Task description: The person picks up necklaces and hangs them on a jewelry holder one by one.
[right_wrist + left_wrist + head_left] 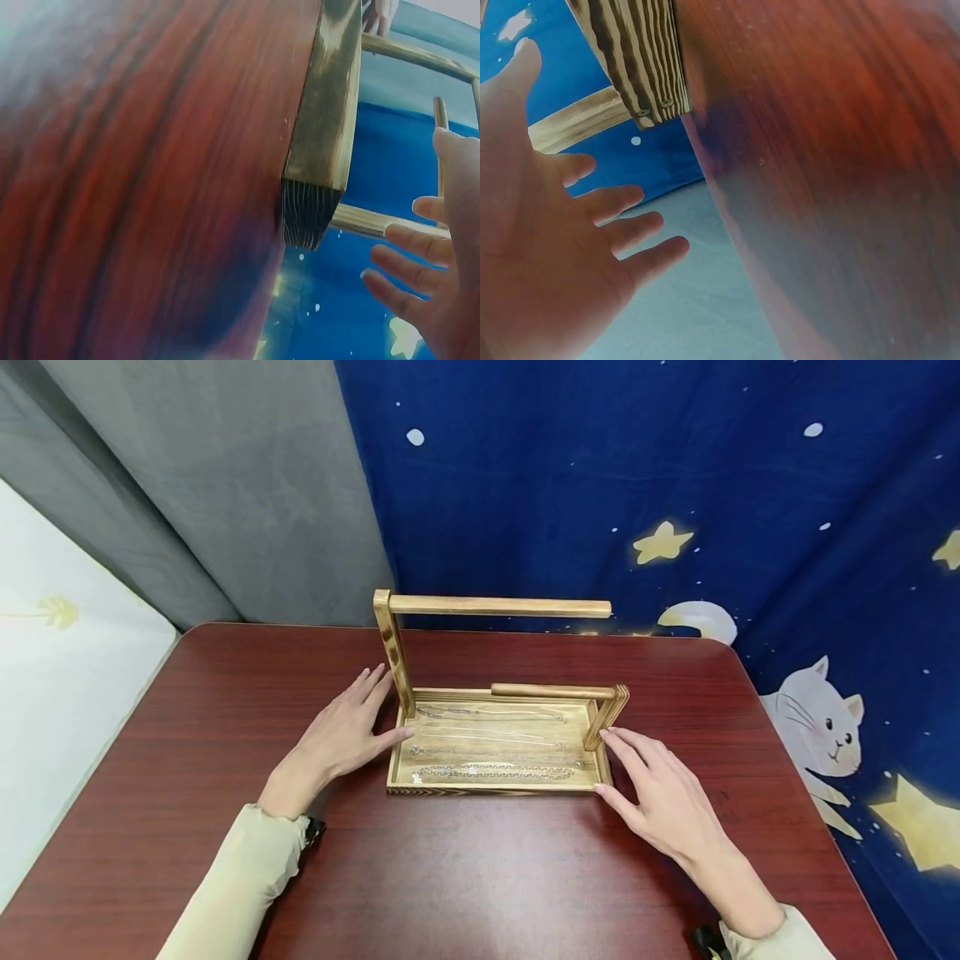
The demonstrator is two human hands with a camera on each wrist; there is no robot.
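Note:
A wooden jewelry display stand (495, 791) has a shallow tray base, a tall post with a long bar (498, 606) at left and a shorter post with a bar (555, 691) at right. Several thin necklaces (491, 772) lie in rows across the tray floor. Beside the left end is my left hand (337, 735), fingers straight and spread, thumb tip over the tray rim. At the right end my right hand (663, 793) has its index fingertip by the short post and its thumb at the front corner. Both wrist views show spread fingers (634, 229) beside the wood.
The stand sits on a dark red wooden table (480, 877) with rounded back corners. Behind it hang a grey curtain (247, 485) and a blue curtain (525, 468) with stars and a cat. A white surface (60, 677) borders the table on the left.

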